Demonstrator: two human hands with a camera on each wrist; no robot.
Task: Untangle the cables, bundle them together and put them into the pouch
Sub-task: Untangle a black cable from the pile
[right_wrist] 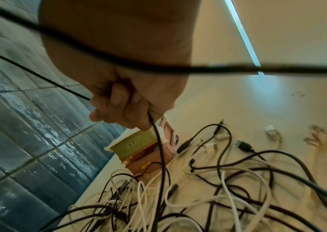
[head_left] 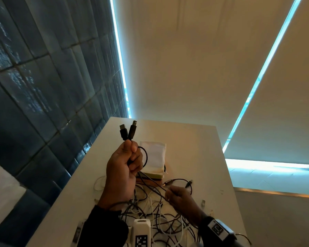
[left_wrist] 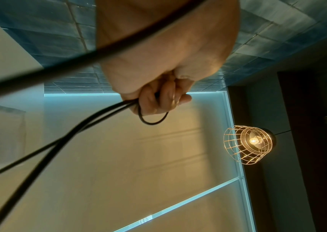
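Note:
My left hand (head_left: 127,163) is raised above the table and grips a black cable (head_left: 143,154) just below its two plugs (head_left: 128,131), which stick up side by side. A small loop of that cable hangs beside the fingers (left_wrist: 158,100). The black strands run down to my right hand (head_left: 178,195), which pinches the cable (right_wrist: 158,149) low over the tangle. A heap of black and white cables (head_left: 159,220) lies on the white table (head_left: 194,143). The pouch (head_left: 154,155), pale with a green and pink side (right_wrist: 137,144), lies behind the hands.
A dark blue tiled wall (head_left: 43,86) runs along the table's left edge. Loose plugs (right_wrist: 271,133) lie to the right of the heap. Pale roller blinds (head_left: 203,59) hang behind the table. A caged lamp (left_wrist: 250,144) hangs overhead.

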